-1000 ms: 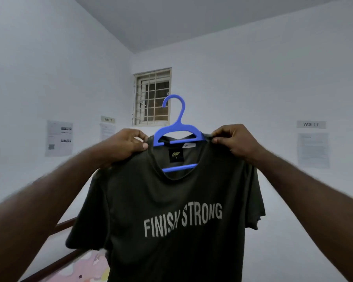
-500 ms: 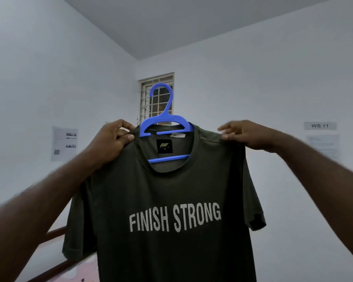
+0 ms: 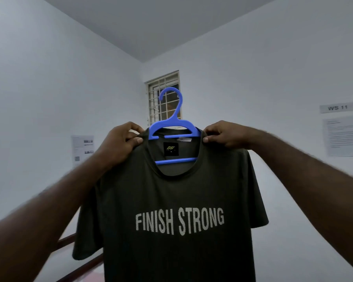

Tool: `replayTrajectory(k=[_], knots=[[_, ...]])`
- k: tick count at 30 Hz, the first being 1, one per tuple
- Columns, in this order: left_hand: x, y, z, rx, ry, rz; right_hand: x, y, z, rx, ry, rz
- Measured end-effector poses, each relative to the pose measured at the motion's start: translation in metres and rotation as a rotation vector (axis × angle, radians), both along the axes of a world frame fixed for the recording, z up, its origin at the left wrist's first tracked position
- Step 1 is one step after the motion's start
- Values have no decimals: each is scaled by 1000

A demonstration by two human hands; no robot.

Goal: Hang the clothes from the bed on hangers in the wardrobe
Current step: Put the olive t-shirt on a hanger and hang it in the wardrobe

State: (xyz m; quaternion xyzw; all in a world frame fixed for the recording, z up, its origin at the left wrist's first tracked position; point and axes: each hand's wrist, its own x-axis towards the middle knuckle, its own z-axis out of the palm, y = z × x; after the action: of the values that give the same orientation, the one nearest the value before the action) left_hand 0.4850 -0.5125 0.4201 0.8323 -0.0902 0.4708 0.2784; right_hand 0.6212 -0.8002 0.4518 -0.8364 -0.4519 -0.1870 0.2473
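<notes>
A dark olive T-shirt printed "FINISH STRONG" hangs in front of me on a blue plastic hanger, whose hook sticks up above the collar. My left hand pinches the shirt's left shoulder beside the collar. My right hand pinches the right shoulder at the other end of the hanger. The shirt is held up at head height, front facing me. The wardrobe is out of view.
White walls meet in a corner behind the shirt, with a barred window. Paper notices hang on the left wall and a "WS 11" sign on the right. A wooden bed rail shows at lower left.
My right hand has moved in from the outer shoulder to pinch the fabric close to the collar. The shirt now sits more evenly on the hanger.
</notes>
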Motion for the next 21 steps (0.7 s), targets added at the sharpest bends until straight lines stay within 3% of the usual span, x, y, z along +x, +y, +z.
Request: replayTrajectory(k=[3, 8, 14, 17, 21], knots=[[-7, 2, -1, 115, 62, 82, 5, 18, -5, 57, -62, -20], [-31, 42, 1, 273, 359, 323, 15, 21, -10, 168, -90, -10], [-43, 47, -1, 195, 250, 364, 15, 28, -15, 257, -92, 24], [-43, 44, 7, 265, 267, 394, 12, 26, -14, 295, -74, 63], [-38, 20, 25, 318, 307, 269, 3, 27, -13, 303, -39, 120]])
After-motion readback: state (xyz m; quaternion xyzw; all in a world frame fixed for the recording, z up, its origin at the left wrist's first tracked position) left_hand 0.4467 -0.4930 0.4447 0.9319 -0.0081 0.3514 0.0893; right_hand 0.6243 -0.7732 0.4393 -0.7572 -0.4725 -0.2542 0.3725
